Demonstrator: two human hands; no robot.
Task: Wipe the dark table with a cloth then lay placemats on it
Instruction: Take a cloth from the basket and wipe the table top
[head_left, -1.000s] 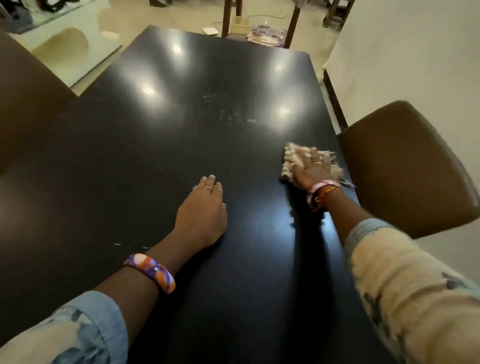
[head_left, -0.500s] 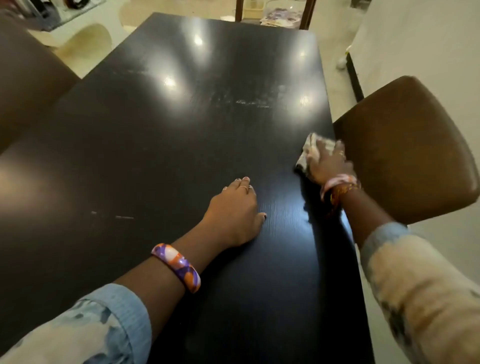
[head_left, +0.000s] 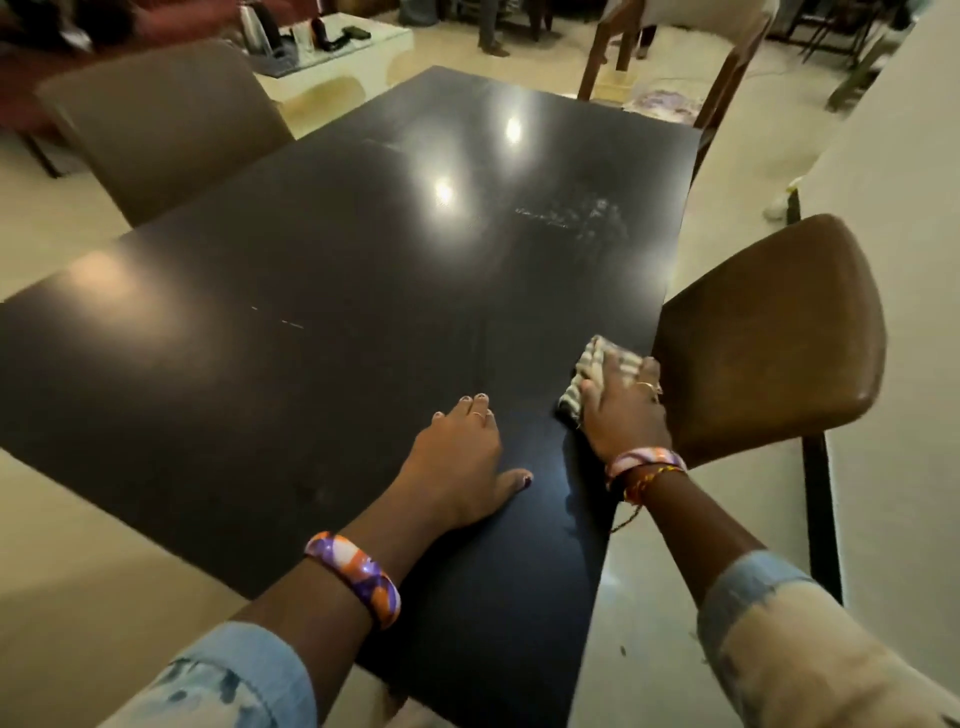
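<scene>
Clearly the taupe chair (head_left: 171, 130) at far left stands pushed up beside the dark counter (head_left: 322, 322), out of the way of the wiping. Next, the left hand (head_left: 457, 462) lies flat on the top with its fingers straight and spread, gripping nothing; it looks to be a prop that steadies the body while the other arm works. An orange and purple bangle (head_left: 356, 577) sits on that wrist. Further right, pale smears (head_left: 566, 215) show on the far part of the top, so wiping seems unfinished. The right hand (head_left: 623, 410) presses down on the striped cloth (head_left: 592, 371), fingers laid over it, holding it bunched against the surface. Cloth and hand sit at the counter's right edge, just beside the brown chair (head_left: 774, 332), probably to catch that margin. No placemats are in view.
</scene>
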